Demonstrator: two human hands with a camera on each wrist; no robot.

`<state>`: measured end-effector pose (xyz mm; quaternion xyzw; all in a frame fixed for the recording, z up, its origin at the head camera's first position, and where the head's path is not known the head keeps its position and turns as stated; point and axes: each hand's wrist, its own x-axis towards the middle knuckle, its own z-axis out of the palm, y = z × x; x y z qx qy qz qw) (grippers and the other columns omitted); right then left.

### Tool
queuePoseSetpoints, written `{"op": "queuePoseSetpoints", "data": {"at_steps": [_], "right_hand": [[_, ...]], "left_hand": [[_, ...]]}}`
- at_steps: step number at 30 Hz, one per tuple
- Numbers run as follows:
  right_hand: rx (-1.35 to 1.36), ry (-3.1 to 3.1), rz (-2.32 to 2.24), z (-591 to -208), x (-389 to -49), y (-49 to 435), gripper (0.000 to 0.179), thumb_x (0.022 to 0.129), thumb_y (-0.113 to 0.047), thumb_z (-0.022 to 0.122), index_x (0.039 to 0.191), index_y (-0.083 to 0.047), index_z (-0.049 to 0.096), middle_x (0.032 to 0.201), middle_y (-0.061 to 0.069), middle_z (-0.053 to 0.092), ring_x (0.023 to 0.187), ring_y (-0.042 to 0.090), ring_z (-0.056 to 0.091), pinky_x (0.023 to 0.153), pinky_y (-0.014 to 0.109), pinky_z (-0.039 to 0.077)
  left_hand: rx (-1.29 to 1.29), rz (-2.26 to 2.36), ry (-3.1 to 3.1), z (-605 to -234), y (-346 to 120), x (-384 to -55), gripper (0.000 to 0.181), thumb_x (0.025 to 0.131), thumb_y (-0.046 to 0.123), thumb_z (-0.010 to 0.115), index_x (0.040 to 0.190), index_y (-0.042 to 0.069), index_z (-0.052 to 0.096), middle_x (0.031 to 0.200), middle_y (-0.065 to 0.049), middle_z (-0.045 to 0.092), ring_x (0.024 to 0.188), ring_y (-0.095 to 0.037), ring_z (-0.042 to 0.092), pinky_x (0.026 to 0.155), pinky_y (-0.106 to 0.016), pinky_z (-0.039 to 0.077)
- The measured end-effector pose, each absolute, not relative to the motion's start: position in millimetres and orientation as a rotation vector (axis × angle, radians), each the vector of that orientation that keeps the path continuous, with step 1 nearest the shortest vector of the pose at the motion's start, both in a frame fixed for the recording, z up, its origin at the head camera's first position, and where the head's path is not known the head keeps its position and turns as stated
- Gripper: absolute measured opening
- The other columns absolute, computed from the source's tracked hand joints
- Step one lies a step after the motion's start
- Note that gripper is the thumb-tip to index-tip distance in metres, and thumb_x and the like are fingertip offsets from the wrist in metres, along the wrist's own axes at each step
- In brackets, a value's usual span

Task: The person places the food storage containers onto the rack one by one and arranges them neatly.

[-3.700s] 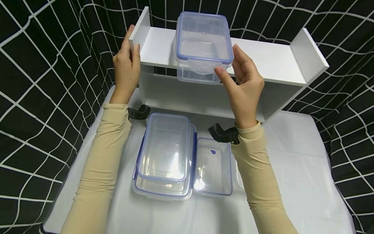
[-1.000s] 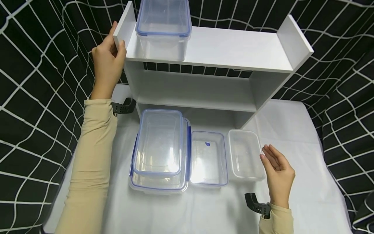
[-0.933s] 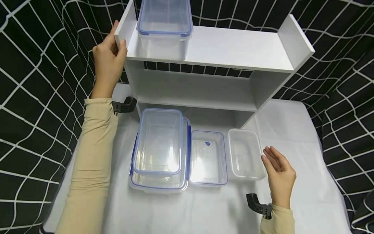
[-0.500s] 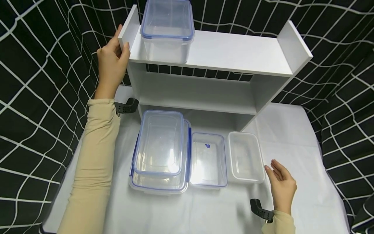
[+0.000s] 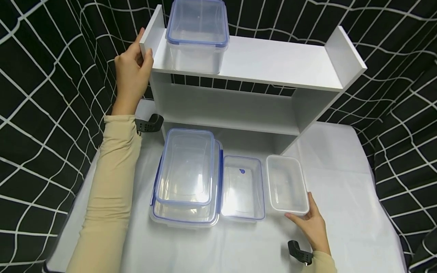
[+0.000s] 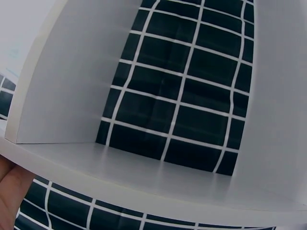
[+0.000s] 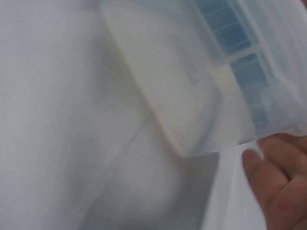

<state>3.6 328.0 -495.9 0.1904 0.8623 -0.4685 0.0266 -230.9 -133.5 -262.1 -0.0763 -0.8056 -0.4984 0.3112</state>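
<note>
My left hand (image 5: pixel 132 76) grips the upright left end panel of the white shelf unit (image 5: pixel 273 60), thumb on the inner side. Part of that hand (image 6: pixel 13 197) shows at the lower left of the left wrist view. At the right of the table, my right hand (image 5: pixel 313 225) holds the near right corner of a clear, white-rimmed plastic food container (image 5: pixel 286 184) without a lid. Its thumb is at the front edge and its fingers are along the right side. The right wrist view has the container (image 7: pixel 168 86) blurred, with the fingers close against its wall.
A tall lidded container (image 5: pixel 198 26) stands on the shelf top, at its left end. Before the unit lie two stacked blue-rimmed containers (image 5: pixel 186 167) and an open blue-rimmed container (image 5: pixel 243 189). Black netted cloth (image 5: pixel 406 151) surrounds the white table (image 5: pixel 341 182).
The tall lidded container went to the left end of the shelf top and my right hand left it. That hand then came down and closed on the corner of the white-rimmed container.
</note>
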Motion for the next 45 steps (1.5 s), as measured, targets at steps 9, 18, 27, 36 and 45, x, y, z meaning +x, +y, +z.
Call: {"op": "queuePoseSetpoints", "data": {"at_steps": [9, 18, 27, 36, 45], "right_hand": [[0.594, 2.682, -1.558, -512, 7, 325, 0.121, 0.065, -0.008, 0.086, 0.153, -0.022, 0.005, 0.153, 0.016, 0.021, 0.134, 0.039, 0.03, 0.095, 0.004, 0.03], [0.544, 2.529, -1.853, -518, 0, 325, 0.121, 0.066, 0.012, 0.079, 0.153, -0.018, 0.0, 0.155, 0.015, 0.014, 0.138, 0.028, 0.023, 0.102, 0.011, 0.031], [0.552, 2.561, -1.856, -519, -3, 325, 0.116, 0.066, 0.012, 0.078, 0.153, -0.016, 0.008, 0.151, 0.014, 0.023, 0.12, 0.011, 0.037, 0.087, 0.004, 0.037], [0.576, 2.492, -1.931, -519, 5, 328, 0.107, 0.068, 0.013, 0.077, 0.152, -0.017, 0.019, 0.145, 0.004, 0.032, 0.118, 0.009, 0.04, 0.085, 0.007, 0.042], [0.403, 2.485, -1.884, -507, -12, 337, 0.116, 0.067, 0.013, 0.077, 0.153, -0.016, 0.005, 0.157, 0.013, 0.008, 0.136, 0.029, 0.024, 0.088, 0.005, 0.039]], "left_hand": [[-0.21, -1.301, -2.136, -263, -132, -230, 0.038, 0.095, 0.006, 0.052, 0.133, 0.005, 0.052, 0.136, -0.001, 0.05, 0.117, -0.014, 0.051, 0.094, -0.023, 0.043], [-0.191, -1.308, -2.128, -265, -135, -229, 0.038, 0.095, 0.006, 0.052, 0.132, 0.005, 0.053, 0.137, 0.001, 0.049, 0.117, -0.014, 0.051, 0.094, -0.023, 0.043], [-0.222, -1.272, -2.085, -267, -133, -231, 0.038, 0.095, 0.005, 0.053, 0.133, 0.004, 0.052, 0.132, -0.006, 0.053, 0.114, -0.016, 0.054, 0.091, -0.023, 0.046], [-0.272, -1.228, -2.043, -269, -128, -231, 0.038, 0.094, 0.002, 0.053, 0.132, 0.0, 0.052, 0.13, -0.009, 0.055, 0.112, -0.019, 0.056, 0.088, -0.025, 0.048], [-0.204, -1.254, -2.102, -263, -130, -228, 0.038, 0.095, 0.007, 0.051, 0.133, 0.003, 0.052, 0.132, -0.007, 0.054, 0.114, -0.011, 0.053, 0.091, -0.021, 0.045]]}}
